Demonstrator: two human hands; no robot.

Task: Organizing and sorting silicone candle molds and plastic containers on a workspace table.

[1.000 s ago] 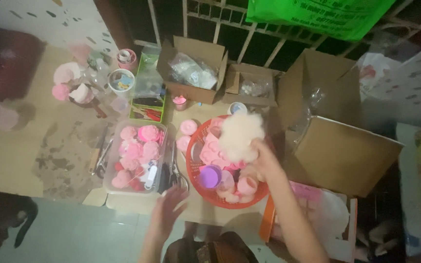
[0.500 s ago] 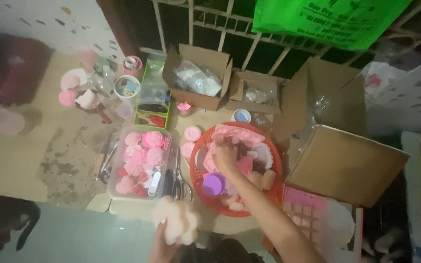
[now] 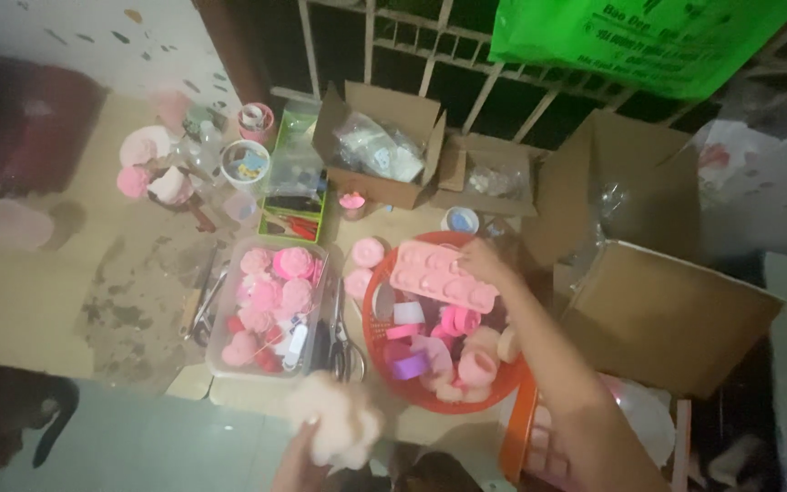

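My right hand point(image 3: 483, 260) reaches into a round orange basket point(image 3: 377, 342) and grips the far edge of a pink mould tray point(image 3: 434, 276) with several hollows, lifting it above the other pink moulds. My left hand point(image 3: 302, 465) sits at the bottom edge, mostly hidden, holding a fluffy pale cream flower-shaped thing point(image 3: 339, 421). The basket also holds pink cups and a purple cup point(image 3: 407, 366).
A clear plastic tub point(image 3: 266, 305) of pink pieces lies left of the basket, with scissors point(image 3: 341, 333) between them. Open cardboard boxes point(image 3: 377, 146) stand behind, a large cardboard box point(image 3: 662, 310) to the right. Cups and pink items point(image 3: 161, 169) cluster at far left.
The fluffy thing passed from my right hand to my left and came down toward me. My right hand went into the basket and took hold of the pink mould tray, raising it.
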